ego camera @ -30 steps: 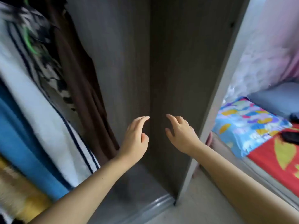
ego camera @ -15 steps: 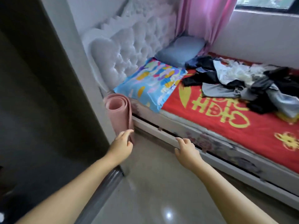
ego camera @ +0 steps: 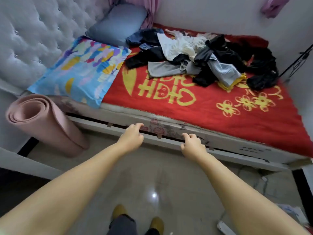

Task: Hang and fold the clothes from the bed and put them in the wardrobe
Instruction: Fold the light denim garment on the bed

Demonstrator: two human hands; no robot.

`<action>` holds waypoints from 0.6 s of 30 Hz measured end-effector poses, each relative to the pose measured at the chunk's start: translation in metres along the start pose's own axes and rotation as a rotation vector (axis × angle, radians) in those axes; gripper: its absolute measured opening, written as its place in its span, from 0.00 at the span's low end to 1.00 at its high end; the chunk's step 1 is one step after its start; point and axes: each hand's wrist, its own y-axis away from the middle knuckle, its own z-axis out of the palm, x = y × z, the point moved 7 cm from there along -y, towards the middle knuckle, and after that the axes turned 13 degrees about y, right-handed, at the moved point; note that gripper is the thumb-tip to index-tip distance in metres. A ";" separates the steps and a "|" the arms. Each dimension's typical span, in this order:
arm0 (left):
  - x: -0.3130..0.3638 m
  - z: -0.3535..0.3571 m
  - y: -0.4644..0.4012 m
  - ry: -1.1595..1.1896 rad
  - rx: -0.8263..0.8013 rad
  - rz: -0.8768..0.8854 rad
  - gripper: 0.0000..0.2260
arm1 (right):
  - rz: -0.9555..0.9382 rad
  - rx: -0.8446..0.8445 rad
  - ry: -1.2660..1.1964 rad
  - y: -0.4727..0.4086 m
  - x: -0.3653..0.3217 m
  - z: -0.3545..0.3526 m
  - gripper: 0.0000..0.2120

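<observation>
A heap of clothes (ego camera: 201,60), black, grey, white and blue, lies at the far side of the bed (ego camera: 186,102), which has a red cover with yellow signs. My left hand (ego camera: 132,137) and my right hand (ego camera: 192,146) are stretched out in front of me over the floor, level with the bed's front edge. Both hold nothing and their fingers hang loosely curled. The clothes are well beyond both hands. The wardrobe is out of view.
A rolled pink mat (ego camera: 45,122) leans at the left by the tufted headboard (ego camera: 33,36). A colourful pillow (ego camera: 79,70) and a blue pillow (ego camera: 118,22) lie at the head of the bed. My feet (ego camera: 137,221) stand on the glossy floor.
The view has swung from inside the wardrobe to the bed. Both hands stay empty and now reach towards the bed's edge, which is nearer than half a second ago.
</observation>
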 end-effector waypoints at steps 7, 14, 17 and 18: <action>0.034 0.028 -0.093 0.056 -0.109 0.059 0.21 | 0.137 -0.090 -0.026 -0.054 0.055 0.011 0.22; 0.054 0.004 -0.214 -0.025 -0.125 0.056 0.21 | 0.270 -0.145 -0.076 -0.128 0.085 -0.016 0.21; 0.054 0.006 -0.251 -0.045 -0.164 0.037 0.21 | 0.310 -0.129 -0.128 -0.150 0.087 -0.019 0.21; 0.056 0.008 -0.261 -0.058 -0.185 0.030 0.21 | 0.314 -0.135 -0.137 -0.157 0.087 -0.019 0.21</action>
